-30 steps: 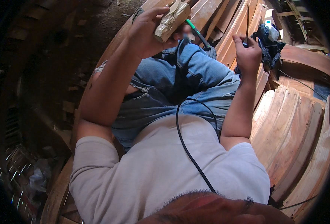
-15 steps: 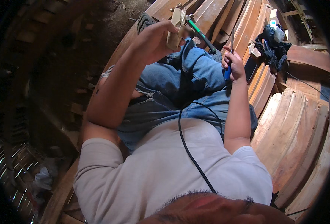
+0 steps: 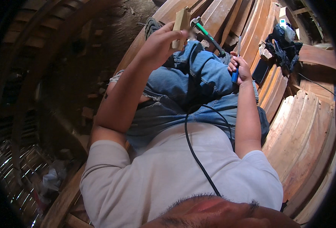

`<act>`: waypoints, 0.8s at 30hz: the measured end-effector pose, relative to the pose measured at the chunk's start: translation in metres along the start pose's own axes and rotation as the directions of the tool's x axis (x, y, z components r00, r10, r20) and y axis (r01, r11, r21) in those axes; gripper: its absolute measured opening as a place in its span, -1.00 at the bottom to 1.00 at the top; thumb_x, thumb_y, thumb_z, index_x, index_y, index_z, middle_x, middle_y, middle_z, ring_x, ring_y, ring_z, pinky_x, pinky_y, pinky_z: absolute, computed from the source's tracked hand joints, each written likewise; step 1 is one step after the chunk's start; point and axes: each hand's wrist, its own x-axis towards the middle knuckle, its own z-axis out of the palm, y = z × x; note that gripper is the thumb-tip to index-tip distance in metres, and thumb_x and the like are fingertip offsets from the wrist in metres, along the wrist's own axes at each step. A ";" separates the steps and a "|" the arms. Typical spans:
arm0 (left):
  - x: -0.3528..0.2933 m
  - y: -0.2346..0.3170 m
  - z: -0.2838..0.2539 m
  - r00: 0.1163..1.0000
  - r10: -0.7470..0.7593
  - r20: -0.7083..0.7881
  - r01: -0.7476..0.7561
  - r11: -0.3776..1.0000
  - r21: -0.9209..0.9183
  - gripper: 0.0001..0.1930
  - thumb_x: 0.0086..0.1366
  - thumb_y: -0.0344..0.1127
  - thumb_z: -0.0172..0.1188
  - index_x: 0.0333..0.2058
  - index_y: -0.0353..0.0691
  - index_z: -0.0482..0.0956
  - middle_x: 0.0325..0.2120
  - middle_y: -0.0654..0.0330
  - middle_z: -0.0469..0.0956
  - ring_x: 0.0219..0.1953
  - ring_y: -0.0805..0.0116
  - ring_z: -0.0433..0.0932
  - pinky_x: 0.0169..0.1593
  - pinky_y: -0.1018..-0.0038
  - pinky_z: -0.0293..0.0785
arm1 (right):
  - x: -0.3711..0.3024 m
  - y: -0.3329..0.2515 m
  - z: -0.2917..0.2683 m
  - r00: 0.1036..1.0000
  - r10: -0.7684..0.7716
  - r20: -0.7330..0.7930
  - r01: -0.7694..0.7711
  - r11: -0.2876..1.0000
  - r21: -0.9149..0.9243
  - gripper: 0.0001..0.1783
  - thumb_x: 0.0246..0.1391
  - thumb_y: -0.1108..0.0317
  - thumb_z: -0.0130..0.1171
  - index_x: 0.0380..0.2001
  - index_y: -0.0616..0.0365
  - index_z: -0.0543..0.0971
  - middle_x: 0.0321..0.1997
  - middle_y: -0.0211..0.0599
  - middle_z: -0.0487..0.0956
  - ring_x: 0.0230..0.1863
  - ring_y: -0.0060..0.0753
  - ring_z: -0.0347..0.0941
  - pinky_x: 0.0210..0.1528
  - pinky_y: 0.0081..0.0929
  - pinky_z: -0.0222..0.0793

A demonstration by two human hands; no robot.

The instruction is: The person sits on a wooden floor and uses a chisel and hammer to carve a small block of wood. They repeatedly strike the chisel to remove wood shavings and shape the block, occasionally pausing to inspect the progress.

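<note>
My left hand (image 3: 158, 47) is raised over my left knee, its fingers closed around a small pale wooden block (image 3: 181, 22). The block stands up past my fingertips, and its lower part is partly covered by them. On the right, my right hand (image 3: 243, 69) rests by my other leg, wrapped around the blue handle of a narrow chisel (image 3: 235, 77). Its thin metal blade points up and away from me. Between the hands, beyond my knees, a hammer (image 3: 209, 35) with a green and black handle lies on the boards, apart from both hands.
Long brown wooden planks (image 3: 247, 26) run beneath and beyond my legs. To the right are a dark phone (image 3: 260, 71), a black plastic bag (image 3: 283, 45) and curved stacked boards (image 3: 295, 129). A black cable (image 3: 192, 152) hangs across my shirt. Wood scraps lie at left in shadow.
The wooden block has turned in my left hand and shows a broader face. My right hand keeps its grip on the chisel. The whole view has shifted slightly.
</note>
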 end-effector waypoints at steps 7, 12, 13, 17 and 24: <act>0.006 0.000 -0.011 0.981 -0.139 0.137 0.181 0.909 -0.375 -0.43 0.52 -0.03 -0.07 0.20 -0.48 0.37 -0.13 0.02 0.51 -0.15 0.26 0.53 -0.05 0.32 0.50 | -0.001 0.002 0.003 0.999 -0.024 -0.024 0.023 0.999 -0.037 -0.76 0.39 0.39 0.00 0.07 0.10 0.40 -0.50 -0.41 0.33 -0.57 -0.47 0.29 -0.46 -0.43 0.29; 0.009 0.004 -0.014 0.968 -0.154 0.197 0.235 0.831 -0.504 -0.41 0.51 -0.10 -0.12 0.31 -0.48 0.26 -0.17 -0.01 0.50 -0.20 0.32 0.49 -0.13 0.38 0.45 | -0.002 0.005 0.004 0.998 -0.056 -0.034 0.055 0.998 -0.044 -0.75 0.40 0.35 -0.04 0.09 0.09 0.35 -0.45 -0.32 0.38 -0.53 -0.40 0.32 -0.42 -0.39 0.31; 0.010 0.004 -0.018 0.967 -0.143 0.211 0.234 0.829 -0.508 -0.41 0.52 -0.09 -0.13 0.31 -0.48 0.26 -0.17 -0.01 0.50 -0.20 0.31 0.48 -0.13 0.37 0.45 | -0.003 0.004 0.007 0.998 -0.056 -0.038 0.054 0.997 -0.048 -0.73 0.41 0.34 -0.04 0.12 0.09 0.35 -0.43 -0.30 0.41 -0.53 -0.40 0.34 -0.42 -0.40 0.33; 0.014 -0.002 -0.028 0.965 -0.091 0.246 0.213 0.818 -0.534 -0.40 0.52 -0.10 -0.19 0.31 -0.50 0.24 -0.17 -0.02 0.49 -0.19 0.29 0.47 -0.15 0.35 0.44 | -0.005 0.001 0.015 0.994 -0.086 -0.063 0.075 0.985 -0.154 -0.63 0.47 0.31 -0.04 0.26 0.07 0.35 -0.34 -0.22 0.51 -0.53 -0.42 0.44 -0.44 -0.47 0.40; 0.020 -0.010 -0.038 0.958 -0.130 0.257 0.263 0.758 -0.597 -0.43 0.51 -0.16 -0.20 0.27 -0.55 0.23 -0.15 -0.06 0.47 -0.19 0.24 0.46 -0.15 0.32 0.47 | -0.003 0.001 0.015 0.995 -0.094 -0.044 0.081 0.966 -0.245 -0.56 0.51 0.26 -0.03 0.36 0.06 0.38 -0.31 -0.24 0.56 -0.52 -0.49 0.48 -0.46 -0.55 0.43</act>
